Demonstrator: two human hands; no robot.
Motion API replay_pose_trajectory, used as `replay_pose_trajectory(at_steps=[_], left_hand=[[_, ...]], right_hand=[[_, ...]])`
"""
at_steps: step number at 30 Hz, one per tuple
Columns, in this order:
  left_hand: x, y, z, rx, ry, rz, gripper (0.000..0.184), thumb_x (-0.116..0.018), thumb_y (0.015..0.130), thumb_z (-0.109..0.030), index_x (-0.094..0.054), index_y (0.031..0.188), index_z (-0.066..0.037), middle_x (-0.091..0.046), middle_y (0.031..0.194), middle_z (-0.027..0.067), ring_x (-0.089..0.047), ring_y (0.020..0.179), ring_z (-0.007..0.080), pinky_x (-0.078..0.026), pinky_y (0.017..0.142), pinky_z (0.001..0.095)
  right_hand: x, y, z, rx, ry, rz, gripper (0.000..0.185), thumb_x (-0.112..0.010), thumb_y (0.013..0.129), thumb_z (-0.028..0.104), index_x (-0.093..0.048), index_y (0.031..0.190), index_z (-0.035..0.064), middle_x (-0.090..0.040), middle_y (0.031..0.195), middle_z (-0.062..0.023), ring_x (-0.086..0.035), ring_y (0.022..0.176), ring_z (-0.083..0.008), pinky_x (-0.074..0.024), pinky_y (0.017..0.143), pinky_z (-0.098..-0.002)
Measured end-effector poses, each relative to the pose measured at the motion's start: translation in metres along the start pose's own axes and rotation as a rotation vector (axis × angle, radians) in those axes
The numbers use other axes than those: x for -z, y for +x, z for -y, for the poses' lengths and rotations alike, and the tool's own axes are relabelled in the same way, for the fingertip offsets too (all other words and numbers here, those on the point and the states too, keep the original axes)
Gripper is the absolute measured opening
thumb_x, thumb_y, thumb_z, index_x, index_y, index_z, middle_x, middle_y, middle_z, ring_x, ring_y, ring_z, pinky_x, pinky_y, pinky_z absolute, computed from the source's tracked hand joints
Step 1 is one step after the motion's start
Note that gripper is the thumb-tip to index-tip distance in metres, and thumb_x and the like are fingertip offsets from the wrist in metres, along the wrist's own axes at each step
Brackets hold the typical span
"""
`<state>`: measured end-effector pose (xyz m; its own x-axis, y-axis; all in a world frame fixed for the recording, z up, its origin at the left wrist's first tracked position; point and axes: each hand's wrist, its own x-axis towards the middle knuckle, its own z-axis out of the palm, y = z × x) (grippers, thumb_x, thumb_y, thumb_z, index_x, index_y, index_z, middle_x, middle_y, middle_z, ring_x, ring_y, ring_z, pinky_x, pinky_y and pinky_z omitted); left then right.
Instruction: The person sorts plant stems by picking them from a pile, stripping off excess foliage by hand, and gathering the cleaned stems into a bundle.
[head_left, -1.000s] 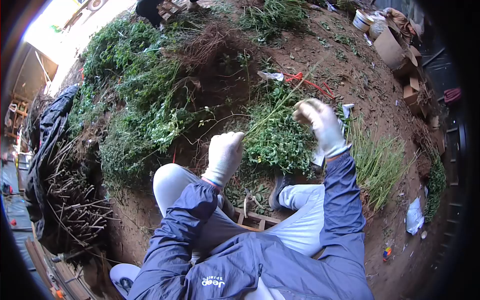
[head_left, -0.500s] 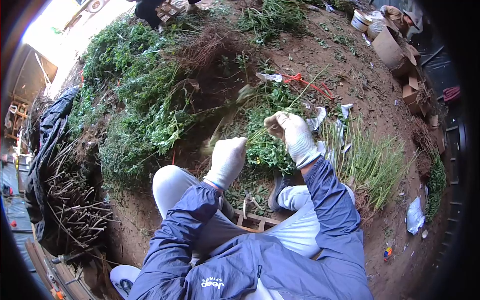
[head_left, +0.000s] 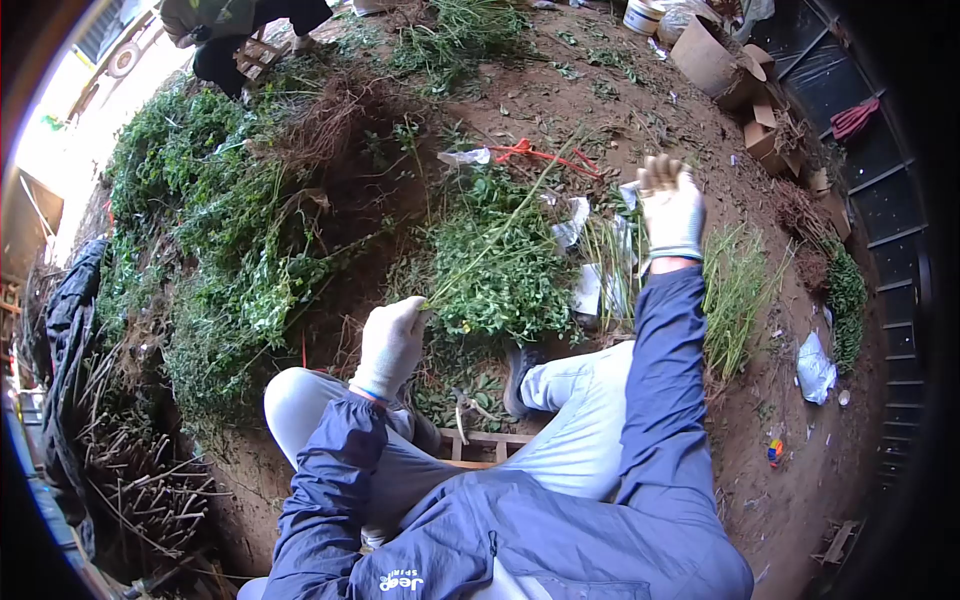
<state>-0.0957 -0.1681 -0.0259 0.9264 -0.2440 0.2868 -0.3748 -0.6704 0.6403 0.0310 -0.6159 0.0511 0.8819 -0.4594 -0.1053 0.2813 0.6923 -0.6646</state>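
Observation:
My left hand (head_left: 388, 345), in a white knitted glove, is closed round the lower end of long thin green plant stems (head_left: 507, 225). The stems slant up and to the right over a leafy green heap (head_left: 500, 275). Out to the right, my right hand (head_left: 670, 208), gloved too and dirty at the fingertips, is raised with its fingers apart and nothing visible in it. Below it and to its right, a bundle of bare green stalks (head_left: 735, 295) lies on the soil.
Leafy plants (head_left: 235, 255) with a tangle of brown roots (head_left: 335, 120) are heaped to the left. Cut woody sticks (head_left: 150, 480) lie at lower left. A red cord (head_left: 545, 155) and white plastic scraps (head_left: 572, 222) lie ahead. Cardboard boxes (head_left: 770, 135) stand far right. Another person (head_left: 225, 20) is at the top left.
My right hand has come off the stems and moved up and right, its fingers now apart. My left hand still grips stems, which now stretch toward the upper right. The view has shifted right.

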Motion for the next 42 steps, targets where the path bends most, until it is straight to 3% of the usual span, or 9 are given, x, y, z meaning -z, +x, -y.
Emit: replay_pose_trajectory(at_steps=[6, 11, 14, 22, 25, 26, 29, 38, 42], left_hand=[[0.01, 0.0, 0.012, 0.14, -0.037, 0.006, 0.012, -0.066, 0.098, -0.018, -0.069, 0.097, -0.006, -0.068, 0.084, 0.0209, -0.068, 0.08, 0.0432, -0.053, 0.067, 0.0481], [0.005, 0.008, 0.018, 0.345, -0.152, -0.049, 0.02, -0.065, 0.102, -0.022, -0.065, 0.095, -0.003, -0.062, 0.078, 0.0233, -0.061, 0.073, 0.0451, -0.047, 0.063, 0.0468], [-0.003, 0.011, 0.019, 0.327, -0.167, -0.059, 0.019, -0.063, 0.105, -0.018, -0.067, 0.099, 0.0, -0.057, 0.067, 0.0075, -0.049, 0.06, 0.0137, -0.043, 0.057, 0.0332], [-0.012, 0.008, 0.024, 0.412, -0.366, -0.048, 0.023, -0.059, 0.109, -0.02, -0.069, 0.102, -0.001, -0.054, 0.069, -0.0035, -0.047, 0.061, 0.005, -0.039, 0.055, 0.0254], [-0.01, 0.007, 0.022, 0.387, -0.336, -0.042, 0.022, -0.06, 0.109, -0.02, -0.069, 0.104, -0.001, -0.054, 0.068, -0.0032, -0.047, 0.061, 0.0058, -0.04, 0.055, 0.0256], [-0.008, 0.008, 0.016, 0.432, -0.328, -0.037, 0.022, -0.063, 0.105, -0.022, -0.065, 0.097, -0.001, -0.061, 0.074, 0.0193, -0.055, 0.062, 0.0307, -0.046, 0.061, 0.0395], [0.0, 0.005, 0.012, 0.391, -0.231, -0.021, 0.02, -0.063, 0.104, -0.02, -0.066, 0.098, -0.001, -0.063, 0.078, 0.0217, -0.061, 0.069, 0.0396, -0.048, 0.064, 0.0419], [0.009, 0.01, -0.003, 0.232, -0.103, -0.105, 0.015, -0.067, 0.1, -0.02, -0.069, 0.098, -0.005, -0.068, 0.083, 0.0208, -0.067, 0.075, 0.0429, -0.051, 0.063, 0.0449], [0.004, 0.011, -0.007, 0.125, 0.011, -0.113, 0.013, -0.067, 0.098, -0.018, -0.071, 0.1, -0.006, -0.07, 0.083, 0.0203, -0.069, 0.076, 0.042, -0.053, 0.064, 0.0469]], right_hand=[[0.065, 0.025, 0.058, 0.292, 0.043, -0.198, 0.034, -0.05, 0.112, 0.039, -0.069, 0.099, 0.0136, -0.076, 0.108, -0.0071, -0.072, 0.107, -0.0257, -0.0562, 0.101, -0.0482], [0.03, -0.021, 0.012, -0.027, -0.891, 0.149, 0.025, -0.06, 0.106, 0.028, -0.075, 0.108, 0.0083, -0.076, 0.103, -0.0025, -0.07, 0.094, -0.0101, -0.0556, 0.082, -0.0292], [-0.011, -0.063, -0.041, 0.172, -1.608, 0.706, 0.038, -0.065, 0.097, 0.028, -0.07, 0.12, -0.0017, -0.074, 0.114, -0.0184, -0.071, 0.106, -0.0304, -0.0539, 0.098, -0.0377], [-0.076, -0.181, -0.184, -0.596, -0.67, 0.667, 0.038, -0.067, 0.105, 0.022, -0.062, 0.133, -0.0029, -0.073, 0.096, -0.0055, -0.068, 0.086, -0.0111, -0.0582, 0.08, -0.0271], [-0.089, -0.18, -0.188, -0.606, -0.556, 0.488, 0.024, -0.059, 0.109, 0.021, -0.07, 0.11, 0.0, -0.071, 0.079, -0.0027, -0.067, 0.065, -0.0121, -0.058, 0.063, -0.0282], [-0.097, -0.174, -0.179, -0.527, -0.656, 0.534, 0.019, -0.056, 0.108, 0.012, -0.07, 0.107, -0.0018, -0.071, 0.08, -0.0041, -0.067, 0.066, -0.0122, -0.0577, 0.063, -0.0277], [-0.105, -0.132, -0.149, -0.278, -0.59, 0.461, 0.019, -0.049, 0.098, -0.002, -0.068, 0.102, -0.0053, -0.069, 0.079, -0.0075, -0.068, 0.065, -0.0141, -0.0591, 0.061, -0.0281], [-0.105, -0.125, -0.103, -0.339, -0.936, 0.776, 0.07, -0.07, 0.097, 0.052, -0.057, 0.137, -0.0041, -0.071, 0.115, -0.0086, -0.069, 0.101, -0.0156, -0.0565, 0.092, -0.0292], [-0.109, -0.143, -0.14, -0.463, -0.864, 0.681, 0.044, -0.071, 0.101, 0.038, -0.066, 0.119, -0.0019, -0.072, 0.095, -0.0048, -0.068, 0.08, -0.011, -0.0569, 0.074, -0.0262]])
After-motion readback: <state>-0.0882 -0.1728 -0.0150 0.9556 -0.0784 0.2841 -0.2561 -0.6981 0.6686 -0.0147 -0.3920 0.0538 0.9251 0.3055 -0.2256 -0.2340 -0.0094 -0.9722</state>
